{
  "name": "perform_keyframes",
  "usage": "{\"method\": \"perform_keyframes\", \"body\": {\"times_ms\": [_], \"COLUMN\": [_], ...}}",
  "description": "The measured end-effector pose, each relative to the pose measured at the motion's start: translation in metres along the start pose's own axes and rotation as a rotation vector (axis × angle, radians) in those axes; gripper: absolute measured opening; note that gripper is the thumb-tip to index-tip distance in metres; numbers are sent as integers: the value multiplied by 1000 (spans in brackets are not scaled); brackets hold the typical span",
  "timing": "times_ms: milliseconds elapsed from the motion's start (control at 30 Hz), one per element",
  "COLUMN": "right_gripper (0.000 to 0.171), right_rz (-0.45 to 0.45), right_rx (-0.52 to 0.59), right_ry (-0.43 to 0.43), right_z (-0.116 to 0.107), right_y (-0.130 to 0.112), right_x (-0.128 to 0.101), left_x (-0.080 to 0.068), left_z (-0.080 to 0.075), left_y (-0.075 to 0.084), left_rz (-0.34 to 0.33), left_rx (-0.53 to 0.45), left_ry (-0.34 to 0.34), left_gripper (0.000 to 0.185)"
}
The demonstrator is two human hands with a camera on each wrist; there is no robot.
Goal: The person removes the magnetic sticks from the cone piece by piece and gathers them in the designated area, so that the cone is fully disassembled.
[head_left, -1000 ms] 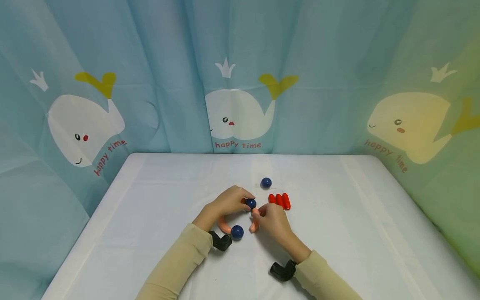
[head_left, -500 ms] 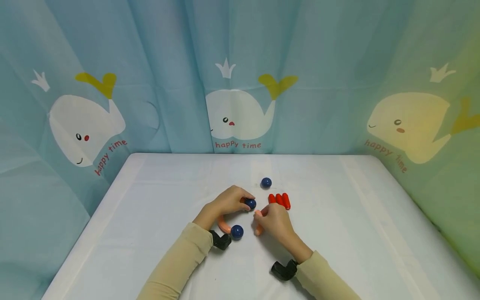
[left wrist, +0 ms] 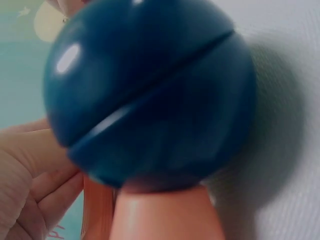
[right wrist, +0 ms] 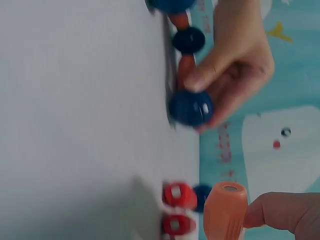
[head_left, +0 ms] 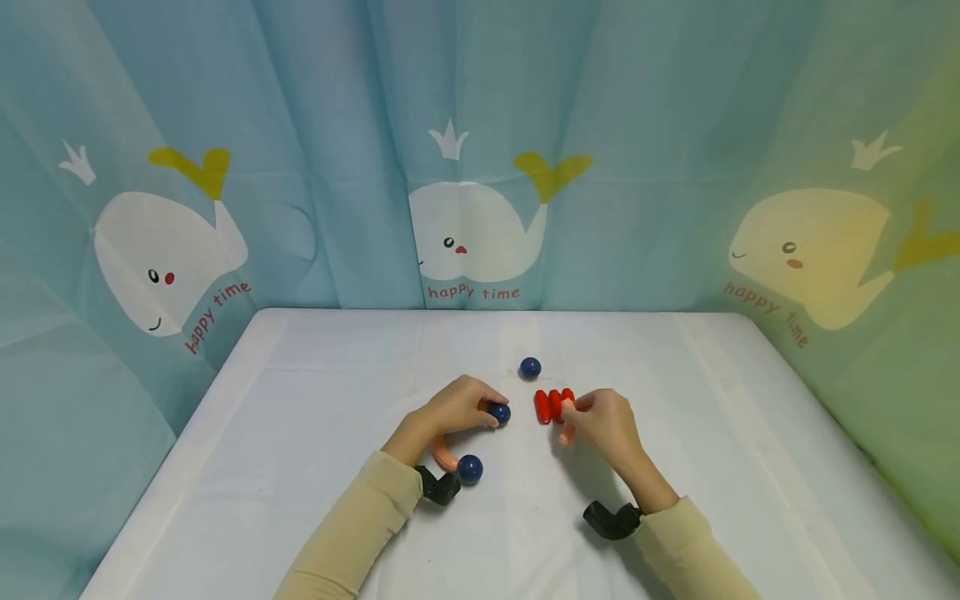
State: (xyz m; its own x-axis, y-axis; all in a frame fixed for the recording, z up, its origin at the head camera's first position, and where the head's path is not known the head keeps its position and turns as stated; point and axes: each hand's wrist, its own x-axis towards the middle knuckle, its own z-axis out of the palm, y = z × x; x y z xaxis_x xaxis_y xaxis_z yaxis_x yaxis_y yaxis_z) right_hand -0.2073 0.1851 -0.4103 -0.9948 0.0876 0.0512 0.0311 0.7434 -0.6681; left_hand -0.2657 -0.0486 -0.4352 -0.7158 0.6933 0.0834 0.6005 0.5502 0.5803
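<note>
My left hand (head_left: 456, 407) grips a blue ball (head_left: 498, 414) at the table's middle; the ball also shows gripped in the right wrist view (right wrist: 191, 107). A curved orange rod (head_left: 444, 454) runs from under this hand to a nearer blue ball (head_left: 469, 469), which fills much of the left wrist view (left wrist: 150, 95). The right wrist view reveals another blue ball (right wrist: 189, 40) between these two, joined by orange pieces. My right hand (head_left: 611, 425) pinches a separate orange rod (head_left: 567, 429), held up close to the red rods.
Three red rods (head_left: 542, 407) lie side by side, partly behind the right hand's rod. Behind them sits a loose blue ball (head_left: 530, 367). A white table (head_left: 337, 358) carries everything, with a whale-print curtain (head_left: 360, 150) along its back.
My right hand has carried its orange rod away from the left hand's blue ball, to the right toward the red rods. The left hand keeps its grip and place.
</note>
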Motion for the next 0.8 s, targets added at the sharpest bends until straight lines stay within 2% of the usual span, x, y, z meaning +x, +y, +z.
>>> {"method": "perform_keyframes", "body": {"times_ms": [333, 467, 800], "right_gripper": [24, 23, 23], "right_rz": [30, 0, 4], "right_rx": [-54, -79, -134], "right_ry": [14, -9, -61], "right_z": [-18, -18, -12], "right_y": [25, 32, 40], "right_x": [25, 34, 50], "left_x": [-1, -1, -2], "left_z": [3, 4, 6], "left_y": [1, 3, 8], "left_rz": [21, 24, 30], "left_rx": [3, 0, -45], "left_ry": [-25, -26, -46], "left_gripper": [34, 33, 31]}}
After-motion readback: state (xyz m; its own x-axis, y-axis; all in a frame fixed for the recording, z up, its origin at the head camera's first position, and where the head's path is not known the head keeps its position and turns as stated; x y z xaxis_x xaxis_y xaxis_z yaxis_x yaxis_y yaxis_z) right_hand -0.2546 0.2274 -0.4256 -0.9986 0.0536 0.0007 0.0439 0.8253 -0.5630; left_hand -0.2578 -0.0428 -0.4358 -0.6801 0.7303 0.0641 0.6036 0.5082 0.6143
